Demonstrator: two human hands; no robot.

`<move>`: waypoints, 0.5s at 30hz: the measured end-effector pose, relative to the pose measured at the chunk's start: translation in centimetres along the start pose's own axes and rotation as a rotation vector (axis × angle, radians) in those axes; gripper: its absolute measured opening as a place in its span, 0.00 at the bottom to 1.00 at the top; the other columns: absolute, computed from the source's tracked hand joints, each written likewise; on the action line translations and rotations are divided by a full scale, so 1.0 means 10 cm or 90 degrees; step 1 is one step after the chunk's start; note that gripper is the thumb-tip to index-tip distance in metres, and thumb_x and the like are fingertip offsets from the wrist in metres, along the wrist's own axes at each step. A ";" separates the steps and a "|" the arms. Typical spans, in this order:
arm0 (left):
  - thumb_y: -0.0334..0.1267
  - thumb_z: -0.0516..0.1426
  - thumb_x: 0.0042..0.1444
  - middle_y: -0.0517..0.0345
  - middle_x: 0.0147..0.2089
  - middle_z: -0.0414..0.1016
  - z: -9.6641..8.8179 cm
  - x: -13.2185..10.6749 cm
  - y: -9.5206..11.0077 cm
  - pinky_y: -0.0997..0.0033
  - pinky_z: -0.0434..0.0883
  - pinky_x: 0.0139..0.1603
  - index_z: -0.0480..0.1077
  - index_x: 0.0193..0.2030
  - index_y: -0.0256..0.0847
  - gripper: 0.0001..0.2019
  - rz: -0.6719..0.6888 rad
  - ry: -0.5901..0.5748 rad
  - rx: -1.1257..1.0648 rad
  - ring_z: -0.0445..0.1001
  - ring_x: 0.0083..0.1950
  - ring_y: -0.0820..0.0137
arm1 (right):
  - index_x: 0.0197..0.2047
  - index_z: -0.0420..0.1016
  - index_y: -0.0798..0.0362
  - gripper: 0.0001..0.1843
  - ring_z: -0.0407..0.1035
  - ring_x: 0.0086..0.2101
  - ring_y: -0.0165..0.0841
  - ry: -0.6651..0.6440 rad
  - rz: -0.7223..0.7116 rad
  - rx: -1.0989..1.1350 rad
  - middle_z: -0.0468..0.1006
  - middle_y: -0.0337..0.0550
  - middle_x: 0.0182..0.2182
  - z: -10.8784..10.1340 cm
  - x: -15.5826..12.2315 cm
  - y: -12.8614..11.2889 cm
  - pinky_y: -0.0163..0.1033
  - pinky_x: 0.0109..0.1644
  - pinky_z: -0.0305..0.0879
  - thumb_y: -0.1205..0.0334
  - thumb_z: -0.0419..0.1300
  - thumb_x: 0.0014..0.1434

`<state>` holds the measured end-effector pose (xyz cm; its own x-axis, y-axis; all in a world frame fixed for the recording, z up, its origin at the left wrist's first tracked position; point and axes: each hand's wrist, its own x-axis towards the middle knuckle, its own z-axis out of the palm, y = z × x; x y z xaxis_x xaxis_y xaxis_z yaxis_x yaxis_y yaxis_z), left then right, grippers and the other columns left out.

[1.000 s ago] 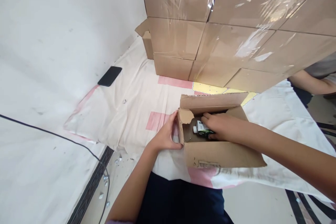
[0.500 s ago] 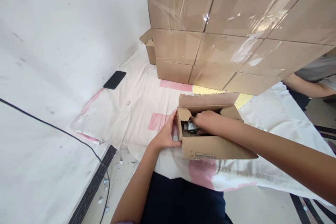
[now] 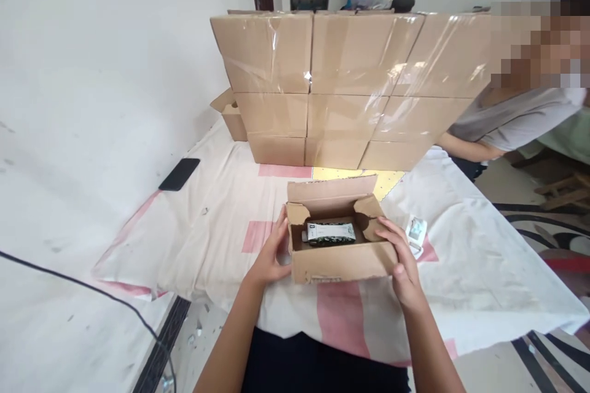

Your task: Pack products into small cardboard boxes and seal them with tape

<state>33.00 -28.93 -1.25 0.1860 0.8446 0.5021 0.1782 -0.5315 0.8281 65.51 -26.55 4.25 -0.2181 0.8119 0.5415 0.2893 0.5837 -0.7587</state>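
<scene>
An open cardboard box (image 3: 343, 264) rests on the cloth-covered table in front of me, its flaps raised. Inside it lies a dark patterned bottle or tube (image 3: 330, 233) with a white label and what looks like a pale cap at its left end. My left hand (image 3: 273, 252) grips the box's left end, thumb near the front corner and fingers reaching behind. At the right end, my right hand (image 3: 402, 258) holds the box with its fingers on the flap and rim.
Taped cardboard cartons (image 3: 345, 92) form a wall at the back, with a small open carton (image 3: 233, 116) beside it. A black phone (image 3: 179, 174) lies left, a small white packet (image 3: 416, 233) right. Another person (image 3: 502, 110) is at the right. A black cable (image 3: 115, 298) hangs left.
My right hand has left the bottle or tube inside the box and now grips the box's right end. My left hand stays at the left end. The view has tilted up.
</scene>
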 end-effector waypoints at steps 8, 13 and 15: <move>0.53 0.68 0.53 0.48 0.79 0.43 0.11 0.33 0.26 0.35 0.47 0.75 0.69 0.55 0.50 0.26 0.065 0.183 -0.021 0.42 0.79 0.46 | 0.70 0.62 0.44 0.50 0.55 0.67 0.56 -0.031 -0.067 0.009 0.65 0.54 0.65 -0.08 0.10 -0.02 0.64 0.71 0.51 0.22 0.55 0.54; 0.48 0.64 0.58 0.42 0.76 0.54 0.18 0.43 0.36 0.35 0.54 0.72 0.65 0.44 0.45 0.16 -0.036 0.222 -0.065 0.51 0.77 0.45 | 0.64 0.69 0.40 0.27 0.65 0.62 0.48 0.158 0.030 0.082 0.72 0.49 0.62 -0.10 0.30 0.07 0.57 0.63 0.66 0.45 0.64 0.63; 0.45 0.63 0.59 0.43 0.75 0.55 0.21 0.43 0.35 0.38 0.58 0.70 0.63 0.51 0.46 0.17 -0.049 0.247 -0.085 0.55 0.76 0.47 | 0.63 0.70 0.40 0.26 0.65 0.62 0.46 0.158 0.080 0.073 0.71 0.48 0.63 -0.09 0.46 0.05 0.55 0.61 0.68 0.51 0.66 0.63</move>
<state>36.45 -27.27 3.28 -0.2049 0.8571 0.4726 0.0452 -0.4740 0.8794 65.52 -22.49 6.72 0.0520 0.8633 0.5020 0.1899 0.4850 -0.8536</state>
